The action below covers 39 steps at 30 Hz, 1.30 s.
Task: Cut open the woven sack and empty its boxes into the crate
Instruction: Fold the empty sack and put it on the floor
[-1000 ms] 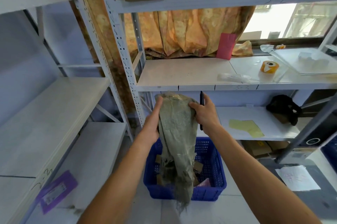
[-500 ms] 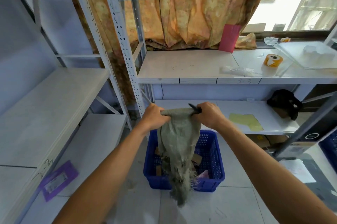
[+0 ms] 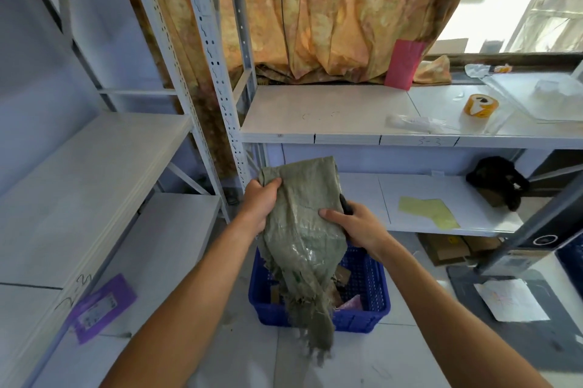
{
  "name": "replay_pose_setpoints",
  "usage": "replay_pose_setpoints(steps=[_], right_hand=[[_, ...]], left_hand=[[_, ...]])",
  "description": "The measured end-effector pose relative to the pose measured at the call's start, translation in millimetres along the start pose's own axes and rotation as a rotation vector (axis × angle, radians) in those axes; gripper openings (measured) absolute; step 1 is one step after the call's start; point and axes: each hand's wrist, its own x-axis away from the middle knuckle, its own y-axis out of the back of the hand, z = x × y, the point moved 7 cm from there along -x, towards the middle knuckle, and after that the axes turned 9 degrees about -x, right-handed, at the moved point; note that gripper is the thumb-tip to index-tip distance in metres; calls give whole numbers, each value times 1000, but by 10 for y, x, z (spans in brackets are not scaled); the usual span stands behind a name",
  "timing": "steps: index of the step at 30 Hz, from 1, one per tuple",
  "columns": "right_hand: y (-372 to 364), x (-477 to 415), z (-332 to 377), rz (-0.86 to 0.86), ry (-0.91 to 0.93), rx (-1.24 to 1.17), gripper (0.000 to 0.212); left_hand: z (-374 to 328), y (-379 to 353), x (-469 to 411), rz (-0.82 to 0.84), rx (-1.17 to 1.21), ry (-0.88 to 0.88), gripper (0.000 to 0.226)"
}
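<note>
2 hands upend the sack over the floor crate, and the emptying looks nearly done. The left hand clenches its top corner; the right hand grips its side plus a dark tool. Limp and grey-green, its frayed mouth trails past the crate's near edge. Boxes lie inside. The next move is probably a last shake.

Tape roll on middle shelf; purple card lower left.

Bright daylight enters through blown-out window far right; soft shadows, wide-angle bending at edges, slight overall blur.
</note>
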Motion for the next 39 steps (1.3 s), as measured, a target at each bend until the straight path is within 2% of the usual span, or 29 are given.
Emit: replay_pose_setpoints(steps=[2, 4, 6, 7, 8, 11, 13, 15, 16, 18, 21, 23, 25, 27, 28, 31, 32, 34, 36, 39], right_hand=[[-12, -30, -22, -52, 33, -134, 60], [3, -61, 1, -118, 106, -208, 73], [57, -63, 63, -195, 168, -255, 66], [103, -69, 95, -232, 169, -287, 61], [151, -76, 116, -261, 155, -316, 56], [277, -124, 150, -314, 83, -367, 39], [328, -166, 136, -331, 29, -341, 28], [341, -199, 91, -336, -45, -344, 20], [339, -193, 75, -335, -85, -348, 20], [307, -188, 70, -277, -106, -361, 28], [188, -159, 114, -64, -8, -349, 46], [111, -84, 140, 35, 43, -191, 58], [41, -21, 171, 55, 85, 27, 63], [61, -19, 206, -17, 153, 223, 47], [89, -21, 220, -51, 187, 286, 37], [178, -17, 247, -112, 249, 399, 26], [199, -17, 256, -130, 257, 415, 27], [231, -15, 271, -150, 255, 306, 30], [229, 1, 297, -164, 224, 132, 34], [298, -46, 259, -257, 182, 37, 38]], left_hand=[[52, 37, -58, -49, -81, 54, 39], [113, 28, -60, 17, -70, 125, 71], [108, 8, 37, 113, -23, 123, 102], [86, -13, 97, 165, -17, 79, 109], [50, -42, 203, 223, -29, 6, 109], [0, -192, 490, 422, -163, -242, 83], [57, -265, 516, 491, -234, -285, 93], [71, -308, 460, 501, -353, -295, 109], [51, -324, 439, 488, -430, -296, 110], [-9, -307, 377, 407, -555, -283, 93], [-135, -213, 304, 267, -627, -264, 47], [-120, -155, 207, 263, -597, -193, 37], [-83, -99, 129, 285, -619, -140, 50], [-64, -69, 55, 309, -667, -148, 70], [-70, -53, 26, 319, -670, -162, 73], [-154, -16, 101, 370, -558, -200, 54], [-146, 22, 106, 354, -486, -189, 58], [-90, 78, 137, 309, -262, -137, 73], [12, 54, 220, 293, -36, -90, 74], [213, -50, 331, 312, -30, -77, 116]])
